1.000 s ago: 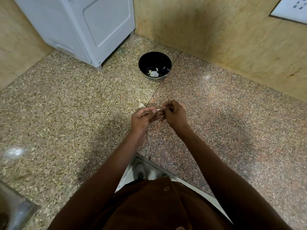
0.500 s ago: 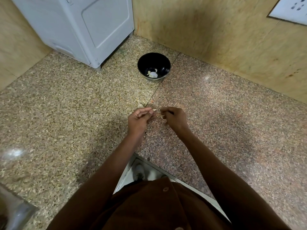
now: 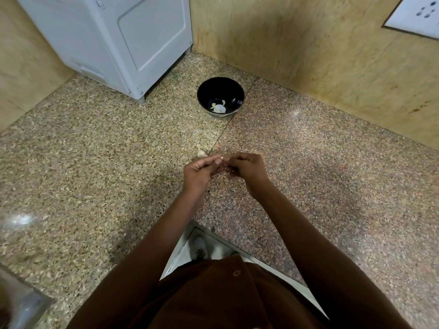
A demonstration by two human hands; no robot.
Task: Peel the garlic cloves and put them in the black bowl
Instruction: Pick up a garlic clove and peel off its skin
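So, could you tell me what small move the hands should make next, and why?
Probably keep stripping skin: the left hand and right hand pinch a small garlic clove between their fingertips. It then belongs in the black bowl, which already holds pale garlic pieces.

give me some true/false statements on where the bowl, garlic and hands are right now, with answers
1. The black bowl already holds some pale garlic pieces. True.
2. The left hand and right hand meet fingertip to fingertip on a small clove. True.
3. The bowl stands between the person's wrists. False: it stands farther off, near the wall corner and the white appliance.
4. A loose garlic piece lies on the counter just beyond the left hand. True.
5. The right hand rests flat on the counter. False: its fingers are curled, pinching at the clove.
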